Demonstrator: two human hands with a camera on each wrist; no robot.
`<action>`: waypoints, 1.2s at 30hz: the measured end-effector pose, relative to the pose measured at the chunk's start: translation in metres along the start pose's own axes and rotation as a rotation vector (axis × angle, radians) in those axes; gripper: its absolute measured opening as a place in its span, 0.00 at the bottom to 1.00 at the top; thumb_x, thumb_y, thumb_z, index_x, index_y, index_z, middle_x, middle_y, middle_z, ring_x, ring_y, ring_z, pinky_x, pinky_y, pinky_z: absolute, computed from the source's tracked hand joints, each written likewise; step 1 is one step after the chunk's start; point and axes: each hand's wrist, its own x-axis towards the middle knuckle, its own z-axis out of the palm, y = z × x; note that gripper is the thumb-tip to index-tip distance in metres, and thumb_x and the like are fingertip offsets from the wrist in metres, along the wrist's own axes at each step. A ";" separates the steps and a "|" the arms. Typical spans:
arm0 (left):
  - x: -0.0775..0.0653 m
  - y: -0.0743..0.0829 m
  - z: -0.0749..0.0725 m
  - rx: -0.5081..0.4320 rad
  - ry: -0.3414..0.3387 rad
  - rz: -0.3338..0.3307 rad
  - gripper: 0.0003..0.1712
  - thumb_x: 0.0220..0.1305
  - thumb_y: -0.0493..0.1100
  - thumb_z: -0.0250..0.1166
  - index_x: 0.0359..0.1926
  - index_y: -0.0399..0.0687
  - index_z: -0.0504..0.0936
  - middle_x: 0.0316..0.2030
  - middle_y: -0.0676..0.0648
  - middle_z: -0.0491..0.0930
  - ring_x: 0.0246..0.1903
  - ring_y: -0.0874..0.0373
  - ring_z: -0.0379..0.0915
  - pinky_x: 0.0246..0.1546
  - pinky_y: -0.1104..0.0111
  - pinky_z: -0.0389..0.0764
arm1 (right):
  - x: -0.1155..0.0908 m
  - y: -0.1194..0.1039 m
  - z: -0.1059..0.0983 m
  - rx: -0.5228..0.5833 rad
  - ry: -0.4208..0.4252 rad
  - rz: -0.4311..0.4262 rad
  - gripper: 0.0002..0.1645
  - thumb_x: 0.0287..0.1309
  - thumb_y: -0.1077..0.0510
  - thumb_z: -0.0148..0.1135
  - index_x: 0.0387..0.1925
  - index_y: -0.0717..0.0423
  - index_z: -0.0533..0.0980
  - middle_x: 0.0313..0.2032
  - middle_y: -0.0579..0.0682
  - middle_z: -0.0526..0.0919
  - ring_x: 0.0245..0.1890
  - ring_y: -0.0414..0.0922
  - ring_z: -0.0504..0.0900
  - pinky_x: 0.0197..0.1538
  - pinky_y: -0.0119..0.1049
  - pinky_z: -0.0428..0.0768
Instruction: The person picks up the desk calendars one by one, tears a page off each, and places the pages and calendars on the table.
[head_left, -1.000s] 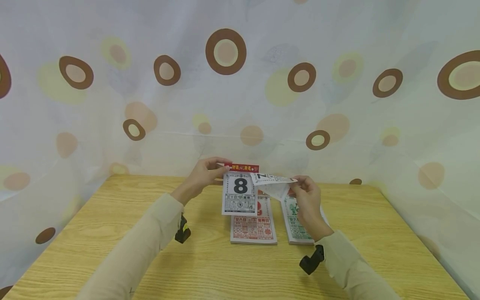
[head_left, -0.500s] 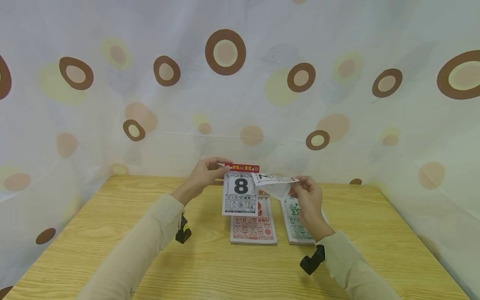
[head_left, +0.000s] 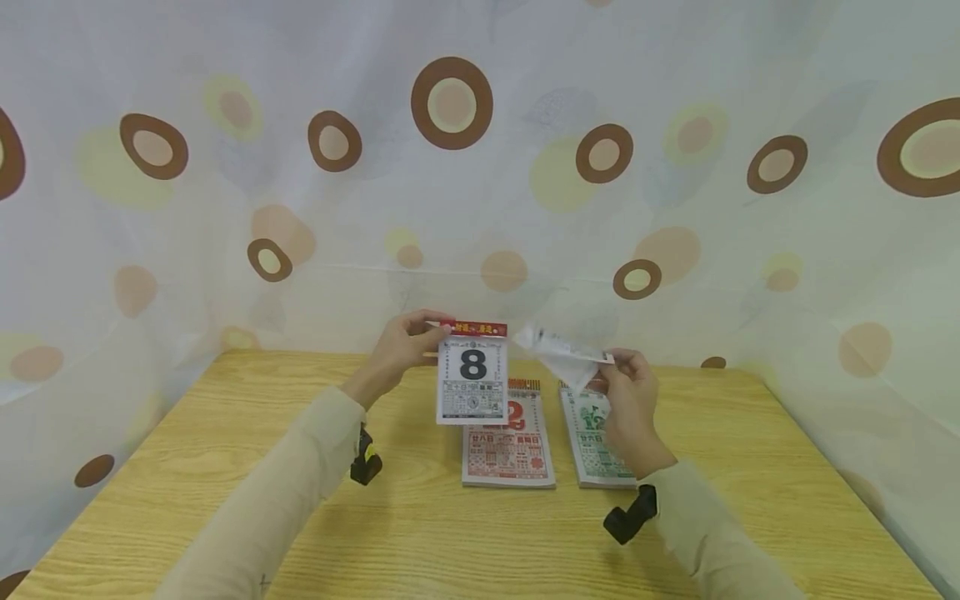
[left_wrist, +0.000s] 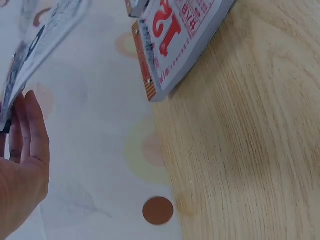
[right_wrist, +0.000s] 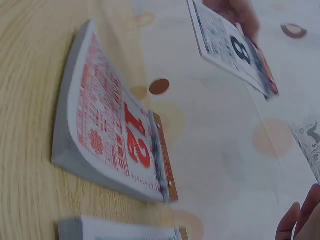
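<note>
My left hand grips a small tear-off calendar by the upper left of its red header, above the table. A black 8 shows on its front page. To the right, my right hand pinches a loose calendar page by its right end; the page is bent, blurred and apart from the pad. Beneath the held calendar lies a thick red-printed tear-off calendar, partly covered in the head view. A green-printed calendar lies below my right hand, which hides part of it.
The wooden table runs up to a white curtain patterned with brown rings. Dark wrist cameras sit under both sleeves. Bare wood shows in front of the two lying calendars.
The page has come off the held calendar. My right hand has moved slightly right with it, while my left hand has shifted slightly left and up with the calendar.
</note>
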 end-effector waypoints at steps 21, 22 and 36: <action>-0.009 -0.007 -0.045 0.107 0.058 -0.045 0.20 0.66 0.45 0.54 0.58 0.48 0.70 0.48 0.40 0.74 0.42 0.52 0.75 0.45 0.62 0.81 | 0.005 -0.002 -0.015 -0.179 0.004 -0.024 0.05 0.58 0.61 0.58 0.36 0.57 0.72 0.27 0.36 0.75 0.24 0.34 0.76 0.31 0.25 0.77; -0.009 -0.007 -0.046 0.118 0.061 -0.048 0.20 0.66 0.45 0.54 0.58 0.48 0.70 0.48 0.40 0.74 0.43 0.52 0.75 0.46 0.62 0.81 | 0.004 -0.002 -0.013 -0.206 -0.010 -0.037 0.04 0.58 0.61 0.57 0.36 0.57 0.72 0.27 0.36 0.75 0.24 0.34 0.76 0.32 0.25 0.78; -0.008 -0.006 -0.059 0.232 0.114 -0.060 0.22 0.68 0.44 0.52 0.61 0.46 0.67 0.51 0.37 0.72 0.49 0.44 0.73 0.47 0.58 0.80 | -0.014 0.010 0.024 -0.360 -0.204 -0.156 0.10 0.58 0.60 0.58 0.38 0.64 0.73 0.29 0.41 0.76 0.30 0.37 0.75 0.32 0.27 0.76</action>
